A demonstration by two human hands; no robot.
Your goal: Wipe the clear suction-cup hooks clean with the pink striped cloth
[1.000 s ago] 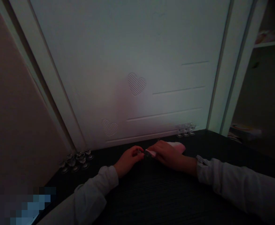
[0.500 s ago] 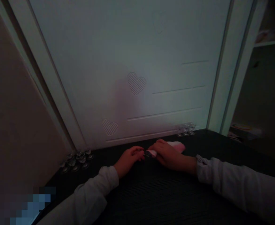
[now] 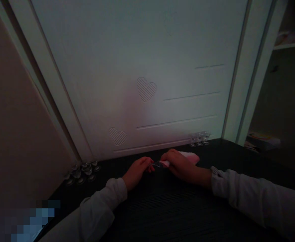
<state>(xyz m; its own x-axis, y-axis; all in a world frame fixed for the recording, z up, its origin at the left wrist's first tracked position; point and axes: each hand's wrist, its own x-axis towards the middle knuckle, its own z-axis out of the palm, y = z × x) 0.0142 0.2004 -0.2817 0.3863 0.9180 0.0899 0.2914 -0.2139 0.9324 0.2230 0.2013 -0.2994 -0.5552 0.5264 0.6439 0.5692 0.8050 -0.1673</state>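
Between my two hands is a small clear stemmed glass (image 3: 157, 164), lying sideways above the dark tabletop. My left hand (image 3: 138, 170) is closed, its fingertips pinching the left end of the glass. From the other side, my right hand (image 3: 179, 166) is closed on a pink and white cloth (image 3: 192, 157), and the front of that cloth touches the right end of the glass. The rest of the cloth trails out behind the right hand, near the white panel. My right fingertips are partly hidden, and the glass's exact shape is hard to make out in the dim light.
Several similar clear glasses (image 3: 80, 172) stand in a group at the table's left edge. Another group of clear glasses (image 3: 199, 138) stands at the back right against the white panel (image 3: 99, 84) with carved hearts. The black table (image 3: 162, 208) has wood grain.
My left fingers have shifted slightly left and changed their grip, so more of the glass shows between the hands. My right hand and the cloth have barely moved.
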